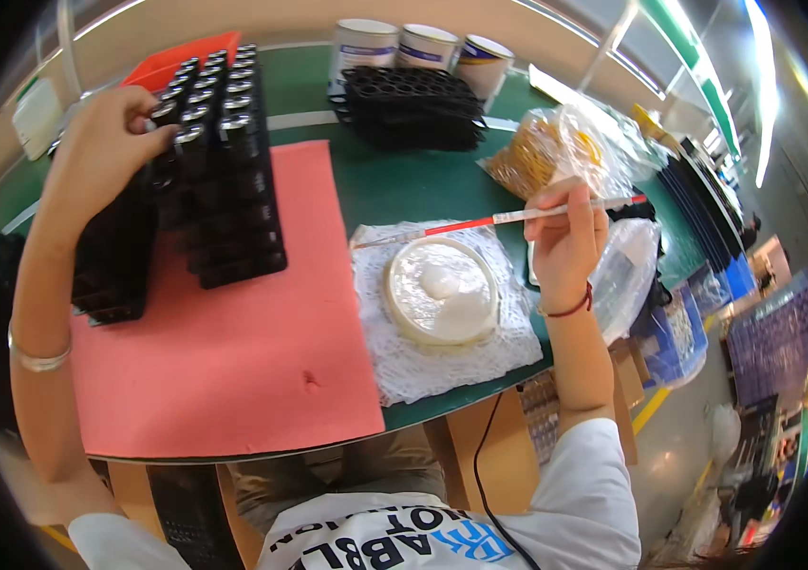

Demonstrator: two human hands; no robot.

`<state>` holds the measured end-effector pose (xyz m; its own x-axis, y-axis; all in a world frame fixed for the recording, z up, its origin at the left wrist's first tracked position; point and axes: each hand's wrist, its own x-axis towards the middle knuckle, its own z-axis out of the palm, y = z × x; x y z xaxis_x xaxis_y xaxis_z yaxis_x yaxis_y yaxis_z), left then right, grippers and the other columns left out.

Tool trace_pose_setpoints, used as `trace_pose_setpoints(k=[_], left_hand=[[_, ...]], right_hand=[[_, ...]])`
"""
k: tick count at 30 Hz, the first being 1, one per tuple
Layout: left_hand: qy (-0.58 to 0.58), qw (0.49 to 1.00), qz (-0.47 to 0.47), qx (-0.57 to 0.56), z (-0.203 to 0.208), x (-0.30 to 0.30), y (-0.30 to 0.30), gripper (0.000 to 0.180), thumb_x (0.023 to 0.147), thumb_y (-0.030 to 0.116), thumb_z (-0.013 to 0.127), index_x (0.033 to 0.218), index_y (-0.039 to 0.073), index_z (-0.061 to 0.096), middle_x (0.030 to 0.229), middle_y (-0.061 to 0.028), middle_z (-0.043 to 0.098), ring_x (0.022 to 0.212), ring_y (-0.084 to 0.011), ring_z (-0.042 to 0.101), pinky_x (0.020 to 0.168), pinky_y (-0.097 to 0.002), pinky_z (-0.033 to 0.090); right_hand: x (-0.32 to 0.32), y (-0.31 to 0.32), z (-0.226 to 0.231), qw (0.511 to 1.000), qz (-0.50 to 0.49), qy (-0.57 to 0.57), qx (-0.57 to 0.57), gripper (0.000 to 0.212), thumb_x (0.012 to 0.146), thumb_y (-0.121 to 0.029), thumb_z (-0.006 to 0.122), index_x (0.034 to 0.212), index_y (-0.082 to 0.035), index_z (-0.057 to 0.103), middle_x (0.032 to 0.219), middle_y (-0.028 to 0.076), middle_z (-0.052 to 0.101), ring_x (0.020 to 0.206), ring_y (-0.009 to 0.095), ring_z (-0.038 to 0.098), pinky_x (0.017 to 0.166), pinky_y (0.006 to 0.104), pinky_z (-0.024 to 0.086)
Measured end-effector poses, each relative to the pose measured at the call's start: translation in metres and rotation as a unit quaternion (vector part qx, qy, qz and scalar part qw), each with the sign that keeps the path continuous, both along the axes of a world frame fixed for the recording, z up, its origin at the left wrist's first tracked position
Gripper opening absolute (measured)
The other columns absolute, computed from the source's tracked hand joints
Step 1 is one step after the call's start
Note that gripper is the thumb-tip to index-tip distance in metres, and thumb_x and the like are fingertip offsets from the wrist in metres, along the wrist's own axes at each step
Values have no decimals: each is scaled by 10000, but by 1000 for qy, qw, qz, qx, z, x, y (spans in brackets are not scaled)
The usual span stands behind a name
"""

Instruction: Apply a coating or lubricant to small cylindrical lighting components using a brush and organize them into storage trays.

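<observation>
My left hand (105, 142) reaches to the tall black rack (233, 223) at the left. Its thumb and fingers close around a black cylinder (165, 114) with a shiny metal top at the rack's left edge. Several more such cylinders stand upright in rows there. Between the fingers of my right hand (570, 233) is a slim brush (461, 226) with a red and white handle, held nearly level. Its thin tip points left, beyond the far-left rim of a round white dish (442, 328). Glossy white paste (440, 283) covers the dish, which rests on a crumpled white cloth (404, 370).
A pink sheet (243, 380) covers the green table's (375, 180) left part. Behind stand three white cans (363, 52), stacked black perforated trays (413, 109) and a red bin (152, 68). A clear bag of yellowish pieces (546, 157) lies at the right, blue crates (675, 332) below.
</observation>
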<state>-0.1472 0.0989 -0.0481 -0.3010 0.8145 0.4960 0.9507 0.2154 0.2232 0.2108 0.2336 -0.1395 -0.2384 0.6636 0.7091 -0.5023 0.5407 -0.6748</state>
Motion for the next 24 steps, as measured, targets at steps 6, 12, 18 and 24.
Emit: trace_pose_setpoints(k=[6,12,18,24], left_hand=[[65,968,-83,227,-15,44,-28,207,701,55,633,868,8,519,800,-62,529,751,-145,507,729,-239,397],[17,949,-311,41,-87,112,-56,361,493,55,699,813,88,537,861,-35,584,708,-189,572,561,-272,437],[-140,926,-349,-30,-126,102,-45,386,517,23,673,870,88,531,898,-46,587,714,-215,586,519,-273,458],[-206,911,-354,-44,-129,101,-42,386,530,-3,662,886,68,530,910,-66,584,717,-228,590,555,-281,480]], right_hand=[[11,-6,2,991,-83,23,104,383,912,-268,369,642,-19,479,606,63,471,440,79,360,392,189,276],[13,-12,6,978,-107,-9,180,422,900,-334,383,605,-34,424,533,37,415,442,79,305,386,219,193],[10,-16,3,955,-152,-50,248,436,891,-349,401,593,-31,409,509,39,411,428,85,324,385,228,192],[5,-17,2,964,-123,-67,226,424,896,-338,387,591,-45,395,519,29,395,454,102,327,419,238,215]])
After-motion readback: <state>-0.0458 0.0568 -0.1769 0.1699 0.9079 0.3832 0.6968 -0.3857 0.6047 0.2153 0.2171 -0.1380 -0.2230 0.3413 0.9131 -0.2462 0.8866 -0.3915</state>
